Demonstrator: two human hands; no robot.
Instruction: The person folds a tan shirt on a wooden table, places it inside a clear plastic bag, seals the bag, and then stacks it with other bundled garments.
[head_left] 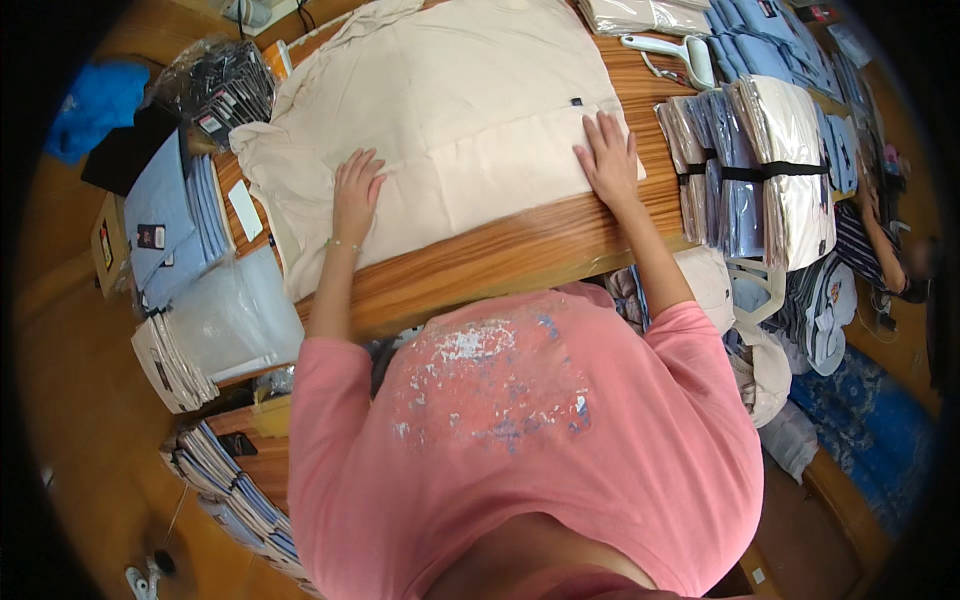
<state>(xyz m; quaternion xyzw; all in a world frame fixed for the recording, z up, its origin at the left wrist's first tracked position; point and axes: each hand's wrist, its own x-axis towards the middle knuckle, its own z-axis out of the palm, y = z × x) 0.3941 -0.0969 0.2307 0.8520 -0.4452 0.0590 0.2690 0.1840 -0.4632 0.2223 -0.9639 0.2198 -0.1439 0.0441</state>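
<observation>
The person's left hand (358,190) is resting open on a cream garment (460,110), clamping nothing; the right hand (610,160) is lying open near its right edge, fingers apart. The garment is spreading across the wooden table (480,255), lightly creased. A small dark label (576,101) is showing, too small to read.
</observation>
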